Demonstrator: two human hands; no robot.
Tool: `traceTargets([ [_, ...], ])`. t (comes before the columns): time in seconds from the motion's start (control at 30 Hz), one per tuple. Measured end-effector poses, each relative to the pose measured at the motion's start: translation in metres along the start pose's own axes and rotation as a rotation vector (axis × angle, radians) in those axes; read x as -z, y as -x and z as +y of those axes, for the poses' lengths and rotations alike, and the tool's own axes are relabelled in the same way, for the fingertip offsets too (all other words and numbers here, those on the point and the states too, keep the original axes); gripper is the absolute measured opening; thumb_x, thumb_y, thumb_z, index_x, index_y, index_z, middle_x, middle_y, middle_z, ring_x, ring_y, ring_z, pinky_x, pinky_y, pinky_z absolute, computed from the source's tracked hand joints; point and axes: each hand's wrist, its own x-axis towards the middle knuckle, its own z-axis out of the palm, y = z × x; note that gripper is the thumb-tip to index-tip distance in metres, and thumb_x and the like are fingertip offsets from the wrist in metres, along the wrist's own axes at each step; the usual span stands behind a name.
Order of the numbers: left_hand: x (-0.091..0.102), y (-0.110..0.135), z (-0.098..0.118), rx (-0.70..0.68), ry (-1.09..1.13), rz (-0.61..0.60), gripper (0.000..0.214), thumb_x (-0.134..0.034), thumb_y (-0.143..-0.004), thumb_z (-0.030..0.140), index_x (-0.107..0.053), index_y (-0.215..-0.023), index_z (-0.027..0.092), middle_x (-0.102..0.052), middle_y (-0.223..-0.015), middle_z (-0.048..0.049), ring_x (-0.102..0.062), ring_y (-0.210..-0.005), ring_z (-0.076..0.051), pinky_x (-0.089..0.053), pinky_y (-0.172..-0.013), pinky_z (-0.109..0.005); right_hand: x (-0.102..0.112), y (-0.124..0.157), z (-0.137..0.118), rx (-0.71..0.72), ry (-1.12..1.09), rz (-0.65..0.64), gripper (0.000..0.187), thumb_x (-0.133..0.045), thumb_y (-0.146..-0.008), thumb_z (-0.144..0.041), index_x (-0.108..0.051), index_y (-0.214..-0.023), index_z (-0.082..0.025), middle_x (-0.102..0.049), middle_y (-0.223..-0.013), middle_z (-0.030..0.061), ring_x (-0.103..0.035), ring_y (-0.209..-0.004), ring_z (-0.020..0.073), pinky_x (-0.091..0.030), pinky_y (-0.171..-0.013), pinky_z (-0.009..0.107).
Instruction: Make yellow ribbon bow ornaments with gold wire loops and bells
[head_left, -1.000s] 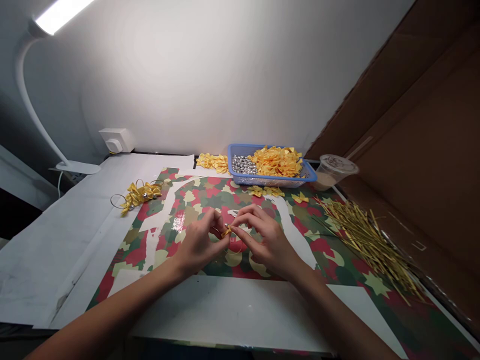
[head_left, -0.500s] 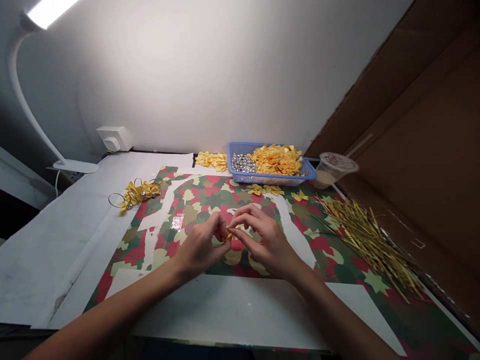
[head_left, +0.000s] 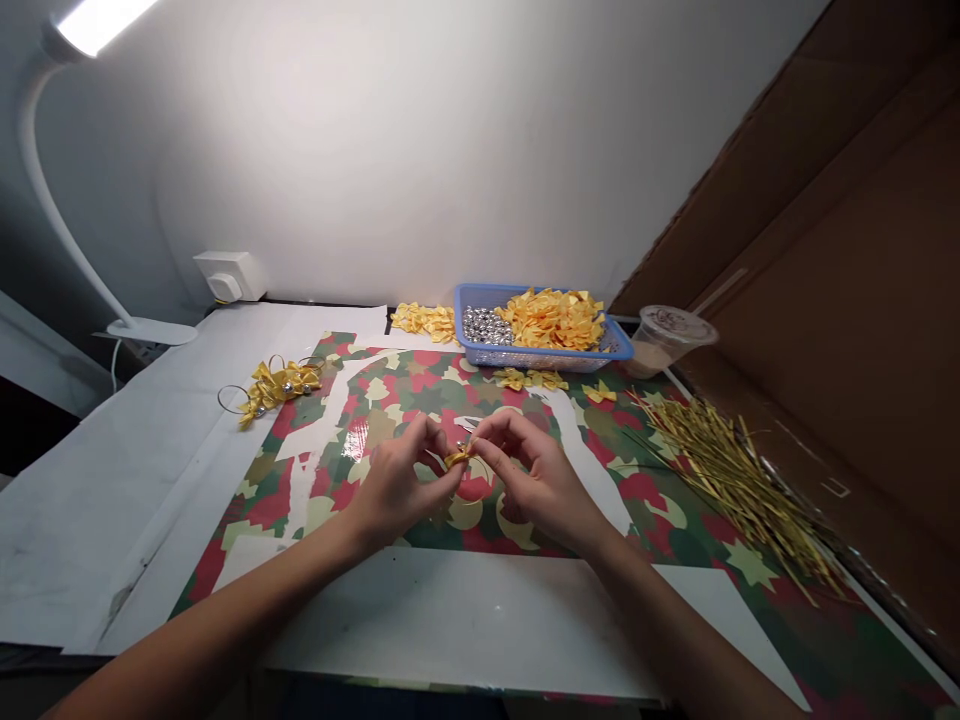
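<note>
My left hand [head_left: 397,484] and my right hand [head_left: 529,476] meet over the red-and-green patterned sheet [head_left: 660,500], fingertips pinched together. Between them sits a small yellow ribbon bow [head_left: 457,457], gripped from both sides. Most of the bow is hidden by my fingers. A faint gold loop hangs below it against the sheet.
A blue basket [head_left: 480,352] at the back holds yellow bows and silver beads. Loose yellow bows [head_left: 425,320] lie beside it. Gold twist ties [head_left: 720,465] are piled at right, near a lidded plastic cup [head_left: 664,340]. Finished bows with wire loops [head_left: 274,385] lie at left. A desk lamp [head_left: 45,170] stands far left.
My fingers have shifted slightly around the bow; the right fingers have curled in closer. Both hands stay in the same spot.
</note>
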Motion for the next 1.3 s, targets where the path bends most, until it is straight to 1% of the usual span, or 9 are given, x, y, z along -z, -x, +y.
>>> traceTargets([
  [0.2,0.004,-0.002,0.005,0.113,0.180,-0.083,0.016,-0.064,-0.080,0.025,-0.058,-0.094,0.019,-0.070,-0.078,-0.0012,-0.067,-0.075,-0.014,-0.056,-0.066,-0.024,0.000,-0.002,0.003,-0.084,-0.168,0.036,0.025,-0.058,-0.082,-0.046,-0.055,-0.083,-0.022,-0.059,-0.077,0.0009,-0.056,-0.072,0.0155,-0.044,-0.063,0.026],
  [0.3,0.006,-0.003,0.005,0.135,0.211,-0.103,0.015,-0.064,-0.080,0.025,-0.063,-0.093,0.018,-0.071,-0.085,-0.0029,-0.067,-0.075,-0.014,-0.056,-0.066,-0.024,0.001,-0.003,0.003,-0.080,-0.218,0.045,0.026,-0.062,-0.080,-0.046,-0.055,-0.081,-0.021,-0.058,-0.076,0.0001,-0.055,-0.070,0.0141,-0.045,-0.063,0.025],
  [0.4,0.006,-0.004,0.005,0.174,0.260,-0.106,0.016,-0.064,-0.080,0.025,-0.066,-0.094,0.018,-0.072,-0.089,-0.0041,-0.067,-0.075,-0.015,-0.057,-0.066,-0.025,0.003,-0.004,0.001,-0.083,-0.236,0.069,0.025,-0.063,-0.079,-0.044,-0.056,-0.080,-0.020,-0.055,-0.071,-0.0021,-0.049,-0.062,0.0112,-0.041,-0.057,0.023],
  [0.53,0.006,-0.005,0.007,0.238,0.316,-0.085,0.016,-0.064,-0.081,0.028,-0.068,-0.091,0.017,-0.073,-0.087,-0.0052,-0.068,-0.076,-0.016,-0.056,-0.066,-0.025,0.005,-0.005,-0.001,-0.111,-0.275,0.092,0.023,-0.067,-0.076,-0.041,-0.057,-0.079,-0.020,-0.051,-0.066,-0.0044,-0.041,-0.054,0.0088,-0.036,-0.051,0.022],
  [0.67,0.006,-0.005,0.006,0.265,0.320,-0.054,0.016,-0.065,-0.081,0.029,-0.069,-0.090,0.016,-0.072,-0.086,-0.0056,-0.068,-0.077,-0.017,-0.056,-0.067,-0.027,0.006,-0.005,-0.002,-0.149,-0.354,0.059,0.024,-0.071,-0.073,-0.040,-0.059,-0.077,-0.020,-0.051,-0.064,-0.0049,-0.039,-0.053,0.0079,-0.034,-0.050,0.022],
  [0.77,0.006,-0.005,0.003,0.277,0.285,-0.050,0.016,-0.065,-0.080,0.030,-0.069,-0.088,0.016,-0.072,-0.085,-0.0058,-0.068,-0.076,-0.018,-0.056,-0.067,-0.027,0.009,-0.005,0.000,-0.162,-0.407,0.023,0.022,-0.073,-0.073,-0.038,-0.061,-0.078,-0.020,-0.054,-0.066,-0.0040,-0.043,-0.055,0.0080,-0.036,-0.052,0.021],
  [0.93,0.006,-0.007,0.003,0.305,0.249,-0.035,0.018,-0.065,-0.080,0.032,-0.068,-0.085,0.015,-0.071,-0.083,-0.0059,-0.068,-0.075,-0.018,-0.057,-0.067,-0.029,0.013,-0.003,0.002,-0.162,-0.473,0.045,0.018,-0.075,-0.072,-0.033,-0.063,-0.079,-0.021,-0.062,-0.078,-0.0013,-0.054,-0.070,0.0102,-0.042,-0.063,0.021],
  [1.1,0.008,-0.008,0.003,0.329,0.254,-0.016,0.019,-0.064,-0.078,0.033,-0.067,-0.085,0.015,-0.071,-0.083,-0.0062,-0.068,-0.075,-0.018,-0.057,-0.066,-0.029,0.017,-0.004,0.002,-0.143,-0.463,0.054,0.020,-0.077,-0.070,-0.034,-0.063,-0.077,-0.021,-0.064,-0.076,-0.0015,-0.055,-0.069,0.0108,-0.044,-0.063,0.022],
  [1.3,0.010,-0.010,-0.001,0.361,0.210,0.126,0.018,-0.066,-0.076,0.032,-0.067,-0.084,0.015,-0.070,-0.081,-0.0052,-0.067,-0.072,-0.016,-0.056,-0.065,-0.027,0.020,-0.007,0.006,-0.096,-0.385,0.097,0.022,-0.074,-0.073,-0.038,-0.061,-0.079,-0.021,-0.064,-0.069,-0.0010,-0.060,-0.062,0.0130,-0.049,-0.058,0.025],
])
